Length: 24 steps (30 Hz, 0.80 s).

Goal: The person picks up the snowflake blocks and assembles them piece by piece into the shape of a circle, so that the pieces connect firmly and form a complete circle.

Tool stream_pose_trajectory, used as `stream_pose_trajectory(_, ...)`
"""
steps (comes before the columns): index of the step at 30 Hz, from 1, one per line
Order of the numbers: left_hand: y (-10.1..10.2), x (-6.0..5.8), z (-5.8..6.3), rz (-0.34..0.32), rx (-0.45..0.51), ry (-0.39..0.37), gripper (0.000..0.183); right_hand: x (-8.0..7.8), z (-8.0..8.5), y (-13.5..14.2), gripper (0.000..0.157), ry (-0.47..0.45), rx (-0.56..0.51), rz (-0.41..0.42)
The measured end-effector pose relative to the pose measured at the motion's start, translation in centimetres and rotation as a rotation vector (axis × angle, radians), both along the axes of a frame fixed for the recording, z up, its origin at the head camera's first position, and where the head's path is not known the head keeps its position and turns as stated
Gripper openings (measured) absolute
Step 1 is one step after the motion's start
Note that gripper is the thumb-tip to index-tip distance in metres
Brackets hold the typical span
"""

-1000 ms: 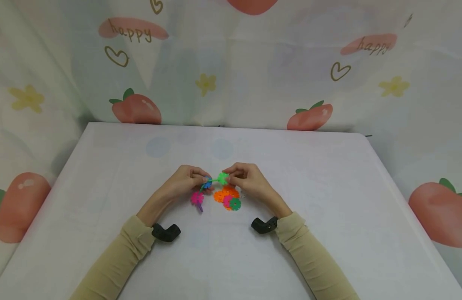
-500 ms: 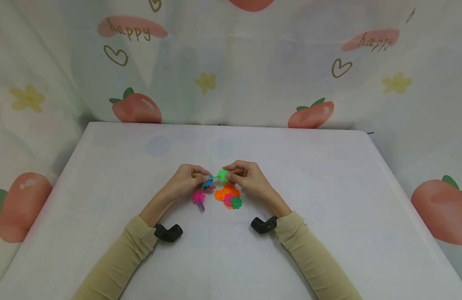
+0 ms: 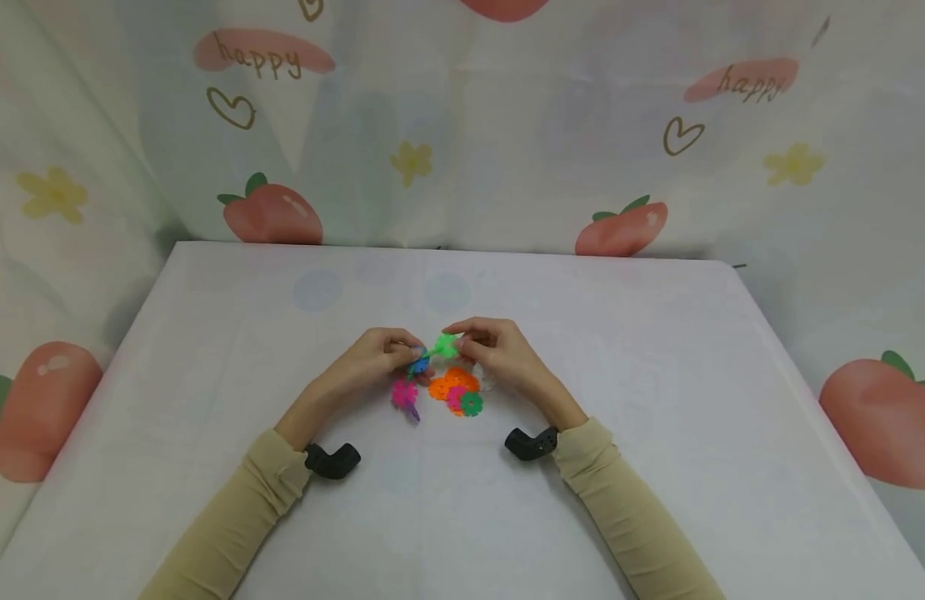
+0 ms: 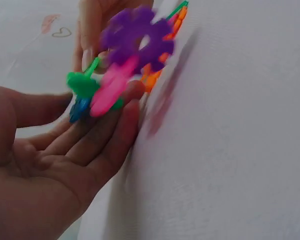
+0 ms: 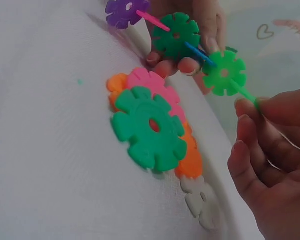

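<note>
Slotted plastic snowflake discs are linked edge to face in a chain between my two hands. My left hand (image 3: 376, 358) pinches the chain at a blue disc (image 3: 420, 365), fingers curled beneath. Beyond it, in the right wrist view, come a dark green disc (image 5: 177, 37), a thin pink disc (image 5: 154, 20) and a purple disc (image 5: 121, 12) at the free end. A light green disc (image 5: 224, 74) follows on the other side of the blue. The thumb and fingers of my right hand (image 3: 502, 354) pinch another light green disc (image 5: 246, 94), seen edge-on, at that one's rim.
Just below the chain lies a small overlapping pile on the white table (image 3: 620, 350): orange discs (image 3: 442, 388), a pink disc (image 5: 155, 85), a dark green disc (image 5: 150, 130) and a pale grey disc (image 5: 197, 200). A patterned cloth (image 3: 507, 150) hangs behind the table.
My right hand has risen slightly with the light green end. The chain's pink and purple end has swung a little to the right. Both hands keep their pinch; the pile is unchanged.
</note>
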<state>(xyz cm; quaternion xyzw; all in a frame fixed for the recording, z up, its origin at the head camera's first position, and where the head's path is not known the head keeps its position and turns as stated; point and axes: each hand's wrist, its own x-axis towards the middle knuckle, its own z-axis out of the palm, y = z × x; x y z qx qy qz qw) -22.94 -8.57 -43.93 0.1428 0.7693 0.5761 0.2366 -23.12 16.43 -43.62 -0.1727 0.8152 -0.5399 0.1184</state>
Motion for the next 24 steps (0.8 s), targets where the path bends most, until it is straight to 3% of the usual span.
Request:
stream_pose_trajectory(7,-0.11,0.22,0.18,-0.026,-0.087,0.06,0.036,0.22,-0.15,-0.41,0.027,-0.009,-0.019,0.134)
stream_pose_trajectory(12,-0.13,0.23,0.03,-0.005,-0.105,0.066,0.032,0.26,-0.24,-0.7,0.028,-0.007,0.011,0.134)
stream_pose_trajectory(18,-0.17,0.12,-0.33,0.05,-0.12,0.04,0.029,0.04,-0.19,-0.21,0.02,0.021,0.124,0.143)
stream_pose_trajectory(24,-0.19,-0.28,-0.7,0.059,-0.125,0.011,0.029,0.1,0.27,0.11,0.026,0.06,0.262,0.269)
